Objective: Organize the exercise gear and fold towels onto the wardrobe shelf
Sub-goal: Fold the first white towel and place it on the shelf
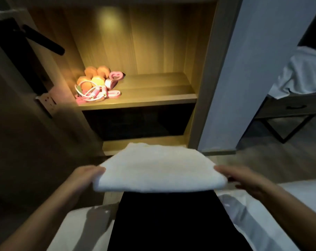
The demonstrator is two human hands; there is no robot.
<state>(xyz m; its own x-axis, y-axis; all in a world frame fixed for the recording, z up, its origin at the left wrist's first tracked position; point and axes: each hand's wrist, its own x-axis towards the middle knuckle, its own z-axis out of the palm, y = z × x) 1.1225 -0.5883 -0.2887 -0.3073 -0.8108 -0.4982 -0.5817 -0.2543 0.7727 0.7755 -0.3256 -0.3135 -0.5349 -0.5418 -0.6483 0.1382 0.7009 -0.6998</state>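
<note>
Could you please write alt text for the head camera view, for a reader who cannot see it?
A person's left hand and right hand hold a folded white towel by its ends in front of a lit wooden wardrobe shelf, where orange dumbbells and a pink skipping rope lie at its left end.

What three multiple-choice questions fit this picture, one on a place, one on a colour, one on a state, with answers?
1. Where on the lit shelf does the exercise gear lie? A left end B middle C right end
2. What colour is the towel? A black B white C pink
3. How is the towel held? A by one hand alone B by both hands, one each side C it rests on the shelf
1 A: the orange and pink pile sits at the left end. 2 B: it is plainly white. 3 B: left hand and right hand grip its sides.
</note>
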